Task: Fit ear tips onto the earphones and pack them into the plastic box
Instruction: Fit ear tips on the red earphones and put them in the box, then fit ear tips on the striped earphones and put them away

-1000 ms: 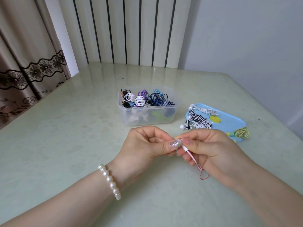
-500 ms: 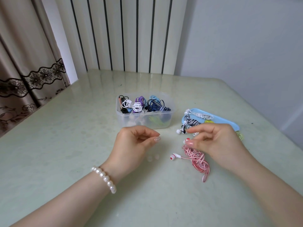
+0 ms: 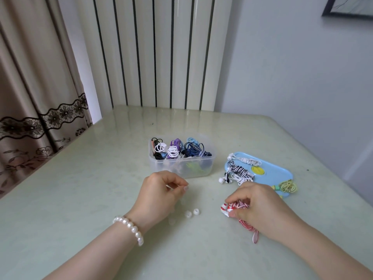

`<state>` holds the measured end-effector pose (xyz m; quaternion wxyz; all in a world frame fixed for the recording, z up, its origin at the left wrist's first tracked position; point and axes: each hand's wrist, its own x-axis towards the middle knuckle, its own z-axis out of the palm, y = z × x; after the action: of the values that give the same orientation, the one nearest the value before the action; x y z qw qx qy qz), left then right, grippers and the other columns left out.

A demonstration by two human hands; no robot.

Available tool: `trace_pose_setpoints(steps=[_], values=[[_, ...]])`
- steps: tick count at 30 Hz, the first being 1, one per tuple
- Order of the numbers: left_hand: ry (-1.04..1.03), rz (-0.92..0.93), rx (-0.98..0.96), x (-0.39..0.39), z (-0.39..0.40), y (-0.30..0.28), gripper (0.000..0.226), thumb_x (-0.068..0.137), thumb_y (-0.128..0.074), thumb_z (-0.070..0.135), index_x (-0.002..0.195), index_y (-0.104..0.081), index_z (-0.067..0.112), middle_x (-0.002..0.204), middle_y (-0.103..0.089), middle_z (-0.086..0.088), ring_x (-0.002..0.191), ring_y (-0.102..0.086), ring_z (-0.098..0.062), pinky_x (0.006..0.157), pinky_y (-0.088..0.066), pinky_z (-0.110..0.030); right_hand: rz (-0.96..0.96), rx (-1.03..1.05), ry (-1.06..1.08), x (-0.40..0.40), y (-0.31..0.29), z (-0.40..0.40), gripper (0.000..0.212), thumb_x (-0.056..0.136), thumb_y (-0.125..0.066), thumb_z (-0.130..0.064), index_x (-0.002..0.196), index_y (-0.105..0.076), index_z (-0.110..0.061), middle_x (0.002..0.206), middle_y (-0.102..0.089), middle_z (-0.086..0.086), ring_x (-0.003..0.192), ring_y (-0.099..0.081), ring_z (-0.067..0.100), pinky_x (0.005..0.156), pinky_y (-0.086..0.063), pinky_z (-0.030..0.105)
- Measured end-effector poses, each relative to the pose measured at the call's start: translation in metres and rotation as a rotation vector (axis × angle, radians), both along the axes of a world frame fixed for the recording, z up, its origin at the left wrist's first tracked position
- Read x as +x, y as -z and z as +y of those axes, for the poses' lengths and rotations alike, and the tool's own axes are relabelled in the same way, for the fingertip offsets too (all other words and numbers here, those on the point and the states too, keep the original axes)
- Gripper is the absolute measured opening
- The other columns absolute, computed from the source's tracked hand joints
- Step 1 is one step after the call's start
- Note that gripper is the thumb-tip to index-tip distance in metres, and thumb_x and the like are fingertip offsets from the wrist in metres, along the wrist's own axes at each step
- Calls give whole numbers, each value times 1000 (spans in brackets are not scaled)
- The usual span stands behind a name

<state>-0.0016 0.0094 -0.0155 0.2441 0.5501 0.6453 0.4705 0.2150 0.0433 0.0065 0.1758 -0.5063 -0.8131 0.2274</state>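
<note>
A right hand (image 3: 260, 207) grips red-striped earphones (image 3: 238, 206) on the table (image 3: 80, 199); the left hand (image 3: 161, 190), fingers loosely curled and empty, hovers above two ear tips (image 3: 191, 212). Steadying each bud should ease fitting.

Plastic box (image 3: 181, 166) sits far-centre on the table (image 3: 80, 188), lid (image 3: 268, 170) just right. Two ear tips (image 3: 191, 212) lie near, between both hands.

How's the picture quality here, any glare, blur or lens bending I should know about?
Head view: soft daylight; the glossy table mirrors the striped wall panel; wide-angle bending curves the curtain; the clear ear tips look faint; hands are sharp.
</note>
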Motion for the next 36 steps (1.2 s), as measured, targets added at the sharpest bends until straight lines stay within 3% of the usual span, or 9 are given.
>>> trace_pose_setpoints(steps=[2,4,9,13,19,24,28,32,36], values=[[-35,-14,25,-6,2,-1,22,75,-73,12,61,-66,27,61,-65,5,42,-55,-13,49,-42,-19,22,1,0,-3,-4,2,26,64,-82,-29,64,-62,-45,80,-59,-12,63,-52,2,56,-39,12],[-65,-6,40,-11,4,-2,25,75,-74,12,59,-66,30,60,-64,8,45,-50,-1,52,-41,-20,75,-19,-17,-7,-14,7,31,61,-85,-20,62,-63,-42,77,-61,-10,59,-49,3,57,-37,13],[-96,-18,60,-18,8,-2,25,75,-74,11,60,-65,30,59,-61,12,45,-49,5,51,-38,-13,358,-45,-80,-32,-70,27,21,63,-82,-6,72,-72,-23,70,-66,17,53,-55,17,57,-46,29],[-117,27,77,-22,8,-2,21,75,-73,10,64,-67,27,62,-60,14,51,-50,3,54,-40,-18,546,-18,-134,-76,-104,52,27,62,-79,1,73,-70,-22,63,-67,-3,56,-60,7,63,-54,21],[-143,106,105,-30,9,-2,9,76,-71,11,72,-72,19,68,-62,13,62,-54,1,56,-37,-7,674,-14,-36,-147,-85,78,23,64,-81,-2,67,-65,-19,72,-65,-1,65,-60,14,70,-55,25],[-121,128,111,-31,9,1,11,76,-69,6,74,-73,17,69,-61,15,65,-55,2,58,-36,-4,623,2,115,-174,-49,86,28,63,-82,-8,60,-60,-24,62,-59,-6,60,-55,13,68,-50,27],[-119,150,127,-29,9,1,10,75,-68,4,75,-73,14,68,-58,18,64,-53,3,59,-36,-3,526,77,104,-182,-33,83,22,65,-81,-12,65,-60,-18,79,-65,4,67,-55,17,68,-49,31],[-129,167,129,-29,9,2,10,75,-68,4,77,-74,12,66,-55,20,62,-51,4,58,-35,-2,325,198,57,-182,-22,79,21,70,-77,-16,66,-57,-17,86,-52,2,72,-50,15,64,-33,23],[-134,177,121,-27,10,4,12,74,-69,3,76,-74,14,70,-59,14,64,-51,5,59,-34,-1,79,207,-11,-183,-22,77,14,76,-73,-23,72,-66,-11,83,-64,5,77,-59,22,68,-47,29]])
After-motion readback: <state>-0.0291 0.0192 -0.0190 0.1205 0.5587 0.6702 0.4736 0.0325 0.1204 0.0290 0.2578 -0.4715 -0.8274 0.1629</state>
